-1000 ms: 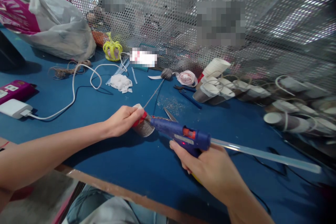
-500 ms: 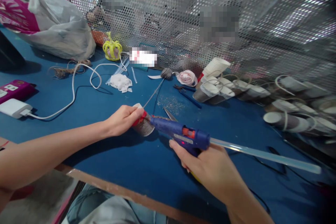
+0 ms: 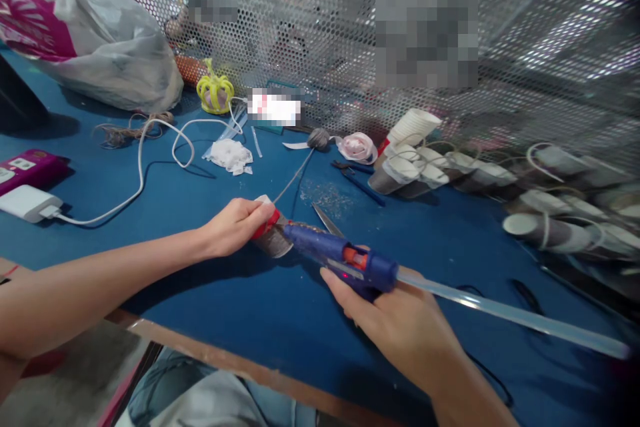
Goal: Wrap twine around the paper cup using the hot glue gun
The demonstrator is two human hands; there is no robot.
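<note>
My left hand is closed around a small paper cup, tilted on its side, its upper part red and the rest wrapped in grey yarn. A strand of yarn runs from the cup to a grey yarn ball. In my right hand is a blue glue gun, gripped by its handle. Its nozzle meets the cup's side; whether it touches cannot be made out. A long clear glue stick juts from its back. Behind the gun lie scissors, partly hidden.
Pliers and a pink ribbon roll lie farther back. Several yarn-wrapped cups line the right side. At left are a white cable, a purple power bank and a plastic bag. Perforated metal mesh borders the table's far side.
The glue gun has tipped slightly, its glue stick's rear end now lower and farther right. My left hand and the cup have hardly moved.
</note>
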